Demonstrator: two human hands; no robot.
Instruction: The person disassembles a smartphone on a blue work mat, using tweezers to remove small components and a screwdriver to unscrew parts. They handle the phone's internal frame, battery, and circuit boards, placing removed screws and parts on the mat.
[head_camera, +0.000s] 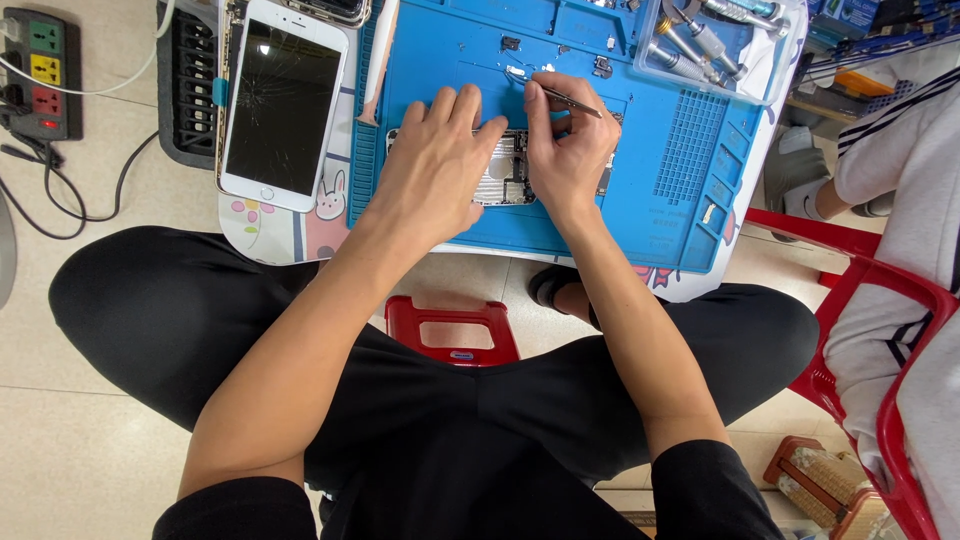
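Seen from above, over a seated lap in black clothing: an opened phone body (508, 180), metal-grey with small dark parts inside, lying flat near the middle of a blue rubbery repair mat (560, 225) on a low counter. Left hand (435, 165) spread palm-down, fingers fanned, pressing on the phone body's left half and hiding most of it. Right hand (565, 150) curled, fingertips pinched around slim metal tweezers (555, 92), whose points angle up and left to a tiny pale part (516, 72) on the mat just above the phone body; whether the points actually grip it, too small to tell. Left of the mat, a white phone with a cracked black glass face (282, 105), glossy and rectangular, and farther left a dark power strip (38, 72) with coloured sockets and a white cord. Top right, a clear tray of slender metal-tipped tools (700, 45). Red plastic stool (452, 330) below, between the knees; another person's pale sleeve (890, 150) at far right. Likely risks: a small part springing from smooth tweezer points and vanishing onto the pale floor tiles, or a slip of the hard steel points scratching delicate boards.
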